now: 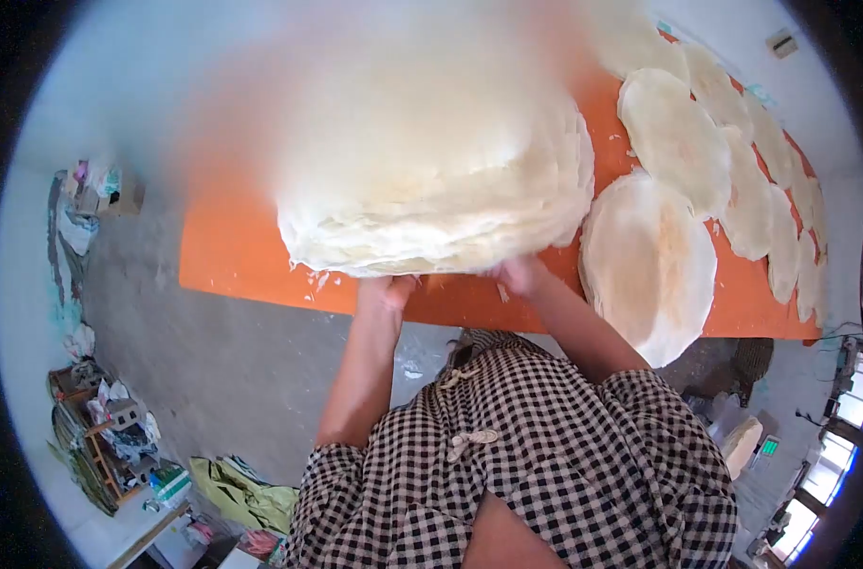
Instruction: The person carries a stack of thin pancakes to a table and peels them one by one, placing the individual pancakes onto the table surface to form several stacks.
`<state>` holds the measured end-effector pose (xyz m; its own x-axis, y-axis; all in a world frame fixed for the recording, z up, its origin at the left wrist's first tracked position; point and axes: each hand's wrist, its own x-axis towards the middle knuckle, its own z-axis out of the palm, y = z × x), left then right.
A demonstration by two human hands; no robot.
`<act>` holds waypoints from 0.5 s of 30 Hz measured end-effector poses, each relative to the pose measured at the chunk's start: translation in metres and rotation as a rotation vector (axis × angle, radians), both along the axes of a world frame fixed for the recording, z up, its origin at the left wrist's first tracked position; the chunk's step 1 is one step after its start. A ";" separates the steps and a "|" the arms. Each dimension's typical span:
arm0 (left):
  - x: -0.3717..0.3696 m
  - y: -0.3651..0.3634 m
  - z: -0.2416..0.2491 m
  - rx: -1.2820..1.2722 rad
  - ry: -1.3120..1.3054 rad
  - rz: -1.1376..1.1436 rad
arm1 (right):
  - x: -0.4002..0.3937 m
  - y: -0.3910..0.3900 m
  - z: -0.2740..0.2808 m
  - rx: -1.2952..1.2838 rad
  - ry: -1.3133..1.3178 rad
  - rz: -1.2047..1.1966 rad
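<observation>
A thick stack of large, thin, pale flatbreads (450,213) fills the upper middle of the head view, its far part blurred. My left hand (389,289) is at the stack's near edge, left of centre, with its fingers curled in under the bottom layers. At the same edge, further right, my right hand (519,276) grips from below, and its fingertips are hidden by the bread. Both forearms reach forward from checked sleeves. Just right of my right forearm lies a smaller pile of round flatbreads (649,270), overhanging the table's front edge.
The orange table (232,251) carries everything and has pale crumbs along its front. Several more flatbread piles (676,133) overlap towards the right end. A cluttered shelf (104,427) stands at the lower left, with a yellow-green sack (246,493) on the grey floor (194,351).
</observation>
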<state>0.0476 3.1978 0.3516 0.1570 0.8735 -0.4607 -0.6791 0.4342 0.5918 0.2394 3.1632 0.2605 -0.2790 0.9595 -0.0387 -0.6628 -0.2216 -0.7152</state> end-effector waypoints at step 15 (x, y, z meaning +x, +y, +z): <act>0.032 -0.036 0.094 0.089 0.293 0.067 | -0.084 0.112 0.005 -0.401 -0.089 -0.071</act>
<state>0.0797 3.1615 0.4458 -0.0305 0.9163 -0.3993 -0.4991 0.3322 0.8003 0.1556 3.2755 0.2654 -0.1918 0.8801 -0.4342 -0.6259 -0.4505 -0.6366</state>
